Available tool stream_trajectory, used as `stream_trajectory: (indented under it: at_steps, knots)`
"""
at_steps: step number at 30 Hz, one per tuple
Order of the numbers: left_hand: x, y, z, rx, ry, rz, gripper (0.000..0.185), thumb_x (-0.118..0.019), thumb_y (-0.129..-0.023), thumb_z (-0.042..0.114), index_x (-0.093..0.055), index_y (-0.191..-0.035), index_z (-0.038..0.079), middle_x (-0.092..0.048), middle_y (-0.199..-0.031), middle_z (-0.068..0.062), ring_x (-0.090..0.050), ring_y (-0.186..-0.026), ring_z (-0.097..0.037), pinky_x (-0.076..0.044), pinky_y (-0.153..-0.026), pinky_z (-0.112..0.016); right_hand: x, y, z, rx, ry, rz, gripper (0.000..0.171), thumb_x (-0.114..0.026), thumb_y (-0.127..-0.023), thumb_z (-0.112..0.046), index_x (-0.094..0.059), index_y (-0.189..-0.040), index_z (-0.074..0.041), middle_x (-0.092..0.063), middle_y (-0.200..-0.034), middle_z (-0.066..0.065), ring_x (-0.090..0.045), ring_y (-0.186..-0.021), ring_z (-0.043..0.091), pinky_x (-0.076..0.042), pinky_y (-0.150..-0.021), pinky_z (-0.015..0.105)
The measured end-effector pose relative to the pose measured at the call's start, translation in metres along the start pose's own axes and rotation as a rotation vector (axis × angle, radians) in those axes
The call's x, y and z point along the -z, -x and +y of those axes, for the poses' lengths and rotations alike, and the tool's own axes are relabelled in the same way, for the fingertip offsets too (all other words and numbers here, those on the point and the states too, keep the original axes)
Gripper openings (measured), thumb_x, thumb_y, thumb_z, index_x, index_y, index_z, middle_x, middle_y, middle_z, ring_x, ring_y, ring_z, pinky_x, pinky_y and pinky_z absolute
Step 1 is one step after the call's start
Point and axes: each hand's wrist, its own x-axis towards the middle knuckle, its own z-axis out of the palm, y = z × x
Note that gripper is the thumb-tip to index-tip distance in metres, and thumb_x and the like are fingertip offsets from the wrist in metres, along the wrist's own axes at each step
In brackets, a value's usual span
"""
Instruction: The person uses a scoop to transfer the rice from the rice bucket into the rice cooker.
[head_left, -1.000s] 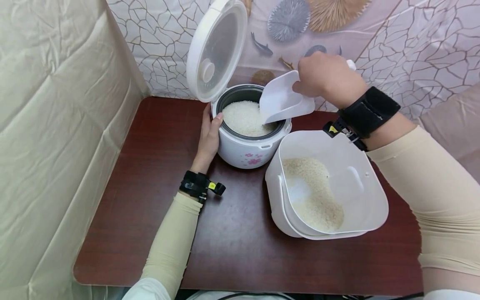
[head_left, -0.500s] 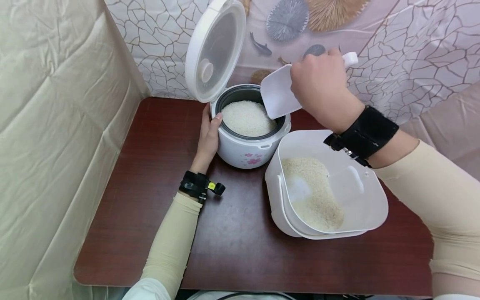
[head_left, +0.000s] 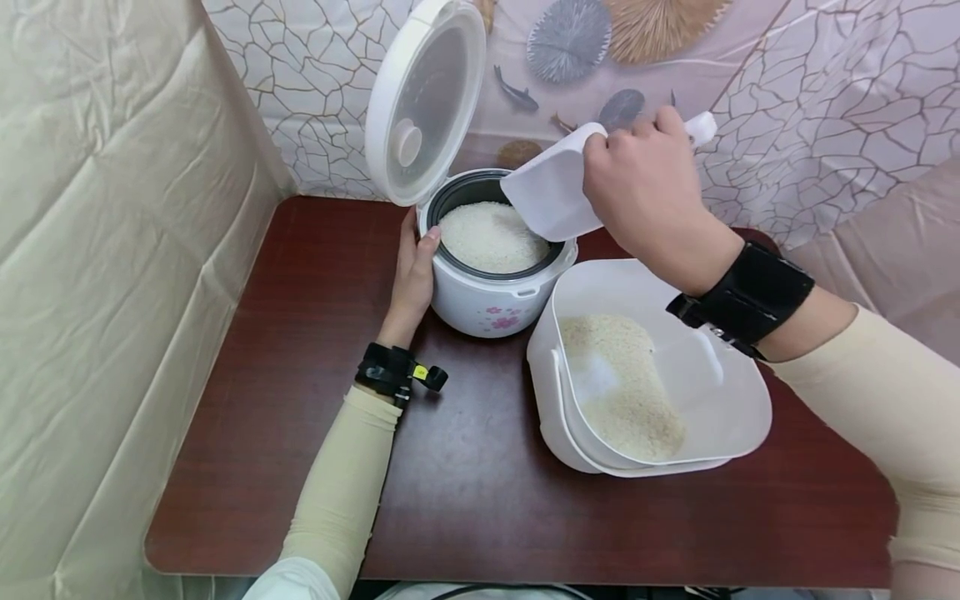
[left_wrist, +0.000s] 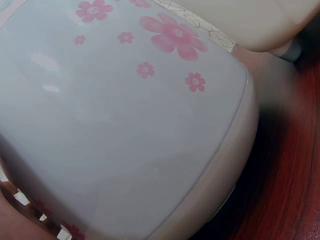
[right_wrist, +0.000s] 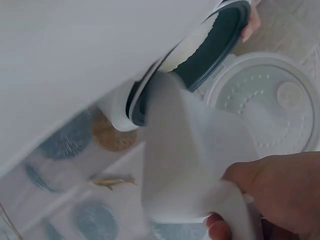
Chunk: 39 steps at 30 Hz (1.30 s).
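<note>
One cooker (head_left: 491, 287); one scoop (head_left: 551, 196); one tub (head_left: 738, 412).

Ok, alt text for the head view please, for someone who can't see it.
A person's right hand holds a white scoop tilted over an open rice cooker full of white rice, while the left hand rests against the cooker's side. A white container part-filled with rice sits beside it on a dark red table.
</note>
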Motion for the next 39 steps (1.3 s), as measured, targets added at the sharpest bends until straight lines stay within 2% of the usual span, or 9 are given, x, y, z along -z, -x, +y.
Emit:
stream_trajectory:
  at_steps: [6, 11, 15, 18, 20, 28, 33, 39]
  knots:
    - [-0.001, -0.001, -0.001, 0.001, 0.001, -0.013, 0.089, -0.049, -0.095, 0.053, -0.023, -0.168, 0.008, -0.033, -0.168, -0.008, -0.036, -0.15, -0.015, -0.025, -0.122, -0.032, 0.005, 0.02, 0.015, -0.143, -0.121, -0.114, 0.032, -0.058, -0.098, -0.017, -0.056, -0.073, 0.002, -0.054, -0.059, 0.02, -0.057, -0.061, 0.051, -0.037, -0.064, 0.057]
    - [0.001, -0.002, 0.0, -0.015, 0.002, -0.003, 0.09, -0.048, -0.094, 0.052, -0.023, -0.167, 0.007, -0.034, -0.167, -0.01, -0.036, -0.15, -0.016, -0.025, -0.122, -0.031, 0.013, 0.029, 0.034, -0.201, -0.253, -0.231, 0.039, -0.057, -0.097, -0.022, -0.042, -0.063, -0.01, -0.036, -0.053, 0.006, -0.043, -0.053, 0.038, -0.03, -0.048, 0.048]
    - [0.002, -0.001, 0.0, -0.014, -0.006, -0.004, 0.09, -0.047, -0.094, 0.053, -0.022, -0.167, 0.006, -0.034, -0.167, -0.01, -0.036, -0.15, -0.015, -0.025, -0.122, -0.031, 0.02, 0.041, 0.046, -0.236, -0.295, -0.327, 0.041, -0.054, -0.099, -0.027, -0.039, -0.065, -0.011, -0.035, -0.056, 0.003, -0.04, -0.057, 0.031, -0.027, -0.05, 0.041]
    - [0.002, -0.001, 0.001, -0.01, -0.01, -0.005, 0.089, -0.047, -0.095, 0.052, -0.022, -0.168, 0.007, -0.033, -0.168, -0.009, -0.036, -0.15, -0.014, -0.025, -0.122, -0.031, 0.023, 0.054, 0.053, -0.244, -0.299, -0.357, 0.041, -0.054, -0.101, -0.027, -0.041, -0.066, -0.01, -0.037, -0.057, 0.004, -0.041, -0.057, 0.03, -0.026, -0.051, 0.04]
    - [0.001, 0.0, 0.001, -0.005, -0.01, -0.007, 0.089, -0.047, -0.095, 0.052, -0.022, -0.168, 0.007, -0.033, -0.168, -0.008, -0.035, -0.15, -0.014, -0.025, -0.122, -0.03, 0.024, 0.064, 0.057, -0.257, -0.305, -0.372, 0.04, -0.054, -0.101, -0.027, -0.042, -0.067, -0.01, -0.036, -0.057, 0.004, -0.04, -0.056, 0.029, -0.025, -0.051, 0.039]
    - [0.0, 0.0, 0.003, -0.005, -0.001, -0.014, 0.089, -0.047, -0.095, 0.05, -0.02, -0.168, 0.006, -0.032, -0.169, -0.009, -0.035, -0.15, -0.015, -0.025, -0.122, -0.031, 0.028, 0.098, 0.068, -0.28, -0.318, -0.341, 0.039, -0.055, -0.1, -0.024, -0.04, -0.067, -0.011, -0.031, -0.056, 0.002, -0.032, -0.054, 0.025, -0.023, -0.051, 0.037]
    - [-0.001, 0.002, 0.003, 0.008, -0.004, -0.01, 0.087, -0.048, -0.096, 0.05, -0.022, -0.168, 0.007, -0.032, -0.168, -0.008, -0.034, -0.151, -0.014, -0.024, -0.122, -0.032, 0.028, 0.117, 0.072, -0.315, -0.326, -0.362, 0.04, -0.056, -0.1, -0.026, -0.04, -0.067, -0.011, -0.03, -0.056, 0.001, -0.032, -0.054, 0.023, -0.024, -0.05, 0.036]
    - [0.0, 0.002, 0.001, 0.007, -0.001, -0.013, 0.088, -0.048, -0.096, 0.051, -0.021, -0.168, 0.008, -0.03, -0.169, -0.007, -0.032, -0.152, -0.013, -0.023, -0.123, -0.033, 0.023, 0.135, 0.07, -0.287, -0.352, -0.354, 0.041, -0.059, -0.1, -0.023, -0.038, -0.066, -0.011, -0.029, -0.056, 0.0, -0.029, -0.051, 0.019, -0.023, -0.049, 0.034]
